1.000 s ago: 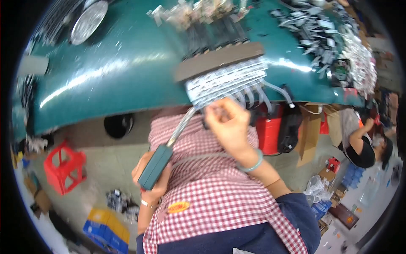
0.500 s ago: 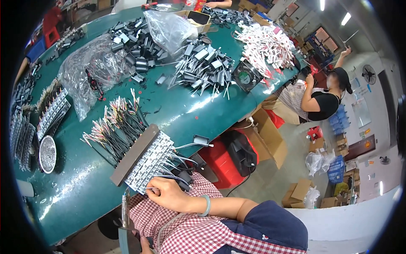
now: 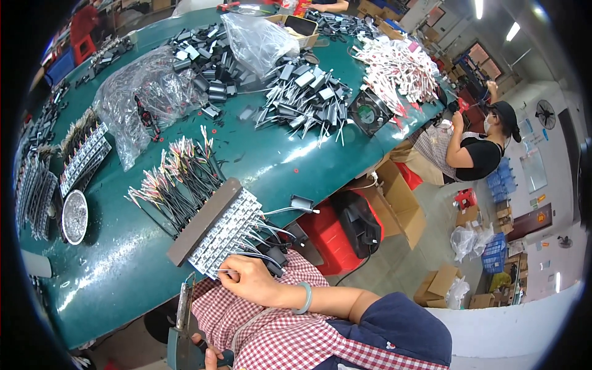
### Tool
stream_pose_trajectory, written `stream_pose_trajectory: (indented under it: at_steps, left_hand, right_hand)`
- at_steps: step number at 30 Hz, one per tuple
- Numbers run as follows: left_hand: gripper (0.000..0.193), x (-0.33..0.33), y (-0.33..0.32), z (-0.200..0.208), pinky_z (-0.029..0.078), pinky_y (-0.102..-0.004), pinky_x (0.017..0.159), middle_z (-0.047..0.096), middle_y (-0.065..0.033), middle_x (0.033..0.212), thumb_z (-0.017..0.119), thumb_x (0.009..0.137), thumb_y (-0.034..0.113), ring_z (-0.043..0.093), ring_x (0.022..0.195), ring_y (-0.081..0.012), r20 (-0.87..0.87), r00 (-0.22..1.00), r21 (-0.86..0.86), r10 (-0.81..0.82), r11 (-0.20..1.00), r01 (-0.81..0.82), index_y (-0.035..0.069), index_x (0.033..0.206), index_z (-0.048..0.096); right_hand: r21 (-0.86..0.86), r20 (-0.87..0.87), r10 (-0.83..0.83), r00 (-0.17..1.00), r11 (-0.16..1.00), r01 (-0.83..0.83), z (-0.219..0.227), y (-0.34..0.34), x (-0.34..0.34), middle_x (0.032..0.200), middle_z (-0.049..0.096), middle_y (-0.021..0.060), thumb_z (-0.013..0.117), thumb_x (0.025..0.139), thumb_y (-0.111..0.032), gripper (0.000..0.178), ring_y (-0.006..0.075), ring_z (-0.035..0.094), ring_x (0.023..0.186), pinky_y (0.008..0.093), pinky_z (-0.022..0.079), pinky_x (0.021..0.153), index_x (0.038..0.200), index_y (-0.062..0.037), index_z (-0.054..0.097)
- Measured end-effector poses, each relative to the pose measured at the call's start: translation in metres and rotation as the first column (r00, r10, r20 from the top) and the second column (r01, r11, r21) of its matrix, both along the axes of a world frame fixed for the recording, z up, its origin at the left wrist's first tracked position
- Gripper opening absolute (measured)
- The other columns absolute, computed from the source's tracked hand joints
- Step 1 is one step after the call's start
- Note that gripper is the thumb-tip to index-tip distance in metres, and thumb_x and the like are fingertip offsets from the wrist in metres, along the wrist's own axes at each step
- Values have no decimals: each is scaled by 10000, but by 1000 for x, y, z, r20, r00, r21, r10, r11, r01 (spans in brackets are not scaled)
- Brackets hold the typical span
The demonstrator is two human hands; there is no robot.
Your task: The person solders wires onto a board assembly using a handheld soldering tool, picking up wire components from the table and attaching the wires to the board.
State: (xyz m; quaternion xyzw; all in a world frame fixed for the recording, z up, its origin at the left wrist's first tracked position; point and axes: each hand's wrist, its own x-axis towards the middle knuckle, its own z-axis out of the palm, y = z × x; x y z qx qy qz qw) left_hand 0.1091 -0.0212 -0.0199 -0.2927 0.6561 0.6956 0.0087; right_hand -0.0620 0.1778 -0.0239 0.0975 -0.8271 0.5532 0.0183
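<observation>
A teal soldering gun [image 3: 179, 342] with a long metal barrel is held in my left hand [image 3: 211, 356], fingers round its handle and partly cut off at the lower edge. Its tip points up beside the near corner of a row of white circuit boards [image 3: 229, 229]. My right hand [image 3: 251, 280], closed in a pinch, holds a thin white wire [image 3: 229, 270] at that near end of the boards. A brown bar [image 3: 206, 221] lies along the boards. Black cables [image 3: 185, 176] with bare coloured ends fan out behind it; white wires leave the near side toward dark housings [image 3: 302, 203].
Farther back lie a pile of grey housings with wires [image 3: 305, 95], a clear plastic bag [image 3: 139, 102], white wires [image 3: 401, 71] and a small fan [image 3: 369, 112]. A metal bowl [image 3: 74, 217] stands left. A red stool [image 3: 336, 237] is beside the table; a co-worker [image 3: 481, 148] sits beyond.
The whole view has shifted slightly. The soldering gun's body has swung a little left and more of my left fingers shows. My right hand keeps its pinch at the boards.
</observation>
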Motion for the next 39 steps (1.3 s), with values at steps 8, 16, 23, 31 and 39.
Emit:
stream_pose_trajectory:
  at_steps: [8,16,23,31,39]
  left_hand:
    - [564,17,-23,-12,479,-360,826,621,-139,1135,548,1012,241,583,926,-244,47,976,-38,-214,976,216,20,1482,331]
    - [808,76,-108,-117,305,-452,1138,427,-251,1457,491,1002,419,499,1285,-372,307,609,-76,-731,619,781,114,1588,25]
    - [695,35,-54,-51,73,-402,1214,331,-235,1521,348,1055,445,215,1474,-305,71,722,-536,-688,585,609,48,1571,104]
    - [691,36,-98,-78,34,-399,1213,309,-194,1532,316,1054,511,215,1460,-307,469,384,-807,-795,-209,553,34,1545,222]
    - [731,56,-79,-101,88,-391,1210,360,-196,1490,342,1054,435,314,1409,-324,347,603,-527,-718,382,759,34,1570,14]
  right_hand:
    - [28,1,-9,1000,1000,9,3,2,2,685,605,107,697,810,-71,86,233,602,541,362,481,525,822,-2,648]
    - [13,-39,-7,999,1000,7,-2,-2,1,690,587,94,698,795,-49,80,199,570,533,340,467,512,818,4,642]
    - [37,-6,-5,1000,999,6,2,0,1,717,617,116,693,801,-58,78,237,606,557,368,488,537,830,0,651]
    - [24,-30,-8,1000,1000,9,0,0,0,718,617,117,689,805,-64,79,232,601,552,370,486,536,831,-2,649]
    - [20,-29,-16,999,1000,17,2,2,0,714,618,114,691,807,-70,85,225,600,549,367,487,536,822,-1,643]
